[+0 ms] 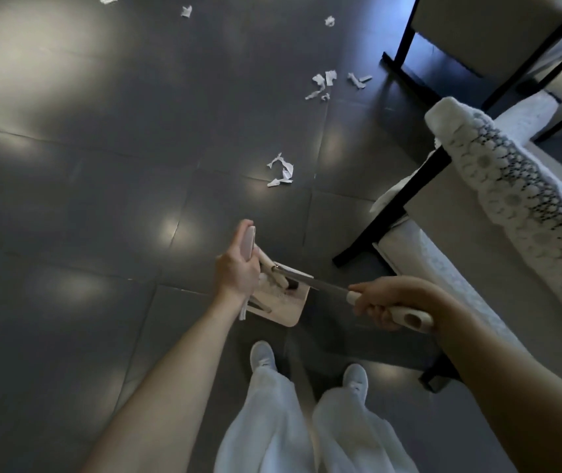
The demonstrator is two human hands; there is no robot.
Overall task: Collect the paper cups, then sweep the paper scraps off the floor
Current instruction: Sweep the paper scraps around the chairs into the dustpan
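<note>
- White trousers and pale shoes fill the bottom of the view, with both bare forearms reaching forward above them.
- Left hand: its fingers are wrapped round the pale pink upright handle of the dustpan, which sits low over the dark tiled floor just ahead of the shoes.
- Right hand: its fingers are curled tight round the white grip of the broom. The broom's metal shaft slants left, and its dark head lies in the dustpan.
- Paper scraps lie on the floor ahead of the dustpan, apart from it.
- A second cluster of scraps lies further off, near a black chair leg, with single pieces beyond.
- A chair with a lace cover stands to the right.
</note>
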